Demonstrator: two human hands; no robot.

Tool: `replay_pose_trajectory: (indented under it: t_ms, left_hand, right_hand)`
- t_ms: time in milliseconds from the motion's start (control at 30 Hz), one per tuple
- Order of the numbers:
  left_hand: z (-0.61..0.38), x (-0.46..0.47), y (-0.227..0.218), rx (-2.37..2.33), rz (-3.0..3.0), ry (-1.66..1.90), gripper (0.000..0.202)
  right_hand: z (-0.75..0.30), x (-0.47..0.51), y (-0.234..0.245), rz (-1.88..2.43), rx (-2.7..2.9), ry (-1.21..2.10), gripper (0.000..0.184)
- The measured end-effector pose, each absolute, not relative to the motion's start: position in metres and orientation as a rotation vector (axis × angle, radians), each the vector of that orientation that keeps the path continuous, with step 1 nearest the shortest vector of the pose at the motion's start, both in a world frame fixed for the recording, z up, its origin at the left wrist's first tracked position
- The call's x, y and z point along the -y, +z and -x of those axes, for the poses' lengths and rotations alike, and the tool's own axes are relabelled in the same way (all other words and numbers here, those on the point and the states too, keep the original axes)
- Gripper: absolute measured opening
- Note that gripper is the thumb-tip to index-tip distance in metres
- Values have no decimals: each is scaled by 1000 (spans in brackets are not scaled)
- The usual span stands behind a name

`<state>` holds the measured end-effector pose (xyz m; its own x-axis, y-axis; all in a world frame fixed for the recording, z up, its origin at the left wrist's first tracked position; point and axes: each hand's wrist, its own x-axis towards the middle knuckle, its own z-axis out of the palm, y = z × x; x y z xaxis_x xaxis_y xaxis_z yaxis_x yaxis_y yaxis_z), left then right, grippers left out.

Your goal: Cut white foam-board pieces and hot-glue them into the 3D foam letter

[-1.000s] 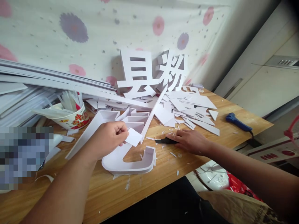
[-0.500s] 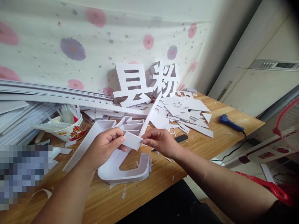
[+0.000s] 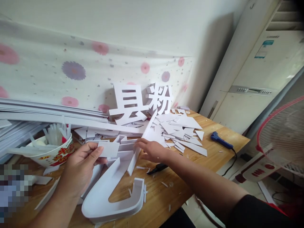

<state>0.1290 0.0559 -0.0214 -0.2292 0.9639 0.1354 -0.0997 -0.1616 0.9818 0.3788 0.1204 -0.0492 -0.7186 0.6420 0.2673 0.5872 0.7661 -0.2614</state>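
My left hand (image 3: 83, 166) pinches a small white rectangular board piece (image 3: 109, 149) between thumb and fingers. My right hand (image 3: 153, 151) is over a long white strip (image 3: 134, 160), its fingertips at the strip's near part and its thumb apart from them. Whether the fingers press on the strip is unclear. Below both hands lies a large white hollow character (image 3: 114, 210) with raised walls and a curved hook, partly hidden by my left hand. A black-handled knife (image 3: 158, 167) rests on the table beneath my right wrist.
A blue glue gun (image 3: 220, 140) with a cord lies at right. White offcuts (image 3: 180, 126) are heaped before two finished white characters (image 3: 129, 103). At left stand a paper bowl of glue sticks (image 3: 55, 155) and stacked boards (image 3: 21, 136). A fan (image 3: 282, 136) stands beyond the table's right edge.
My right hand has left the small board piece and opened over the strip. My left hand has drawn the piece leftward. The view has shifted, raising the camera's aim.
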Motion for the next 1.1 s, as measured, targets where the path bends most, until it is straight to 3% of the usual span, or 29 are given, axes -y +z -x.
replay_pose_trajectory:
  t_ms: [67,300,500,667,833,1000,1100]
  left_hand:
    - [-131,-56,-24,-1209,-1124,1496,28]
    - [-136,-54,-24,-1225,-1014,1490,35]
    - [-134,-59,-32,-1234,-976,1425,45]
    - [-133,-66,-46,-1330,-1050,1255,39]
    - [-134,-67,-47,-1370,-1092,1186,46]
    - [-131,-67,-47,-1386,-1081,1236,56]
    - [-130,-68,-47,-1398,-1118,1253,56]
  right_hand:
    - [-375,-127,-53,962,2706,90,43]
    - [-387,-118,-47,970,2677,-145,6]
    - [-439,-104,-13,755,2330,-214,16]
    - [-445,-115,3,499,2236,-220,14]
    - [-422,-129,11,423,2287,-482,34]
    - [-418,-113,36,389,1985,-674,25]
    - [-434,-108,36,679,1994,-755,18]
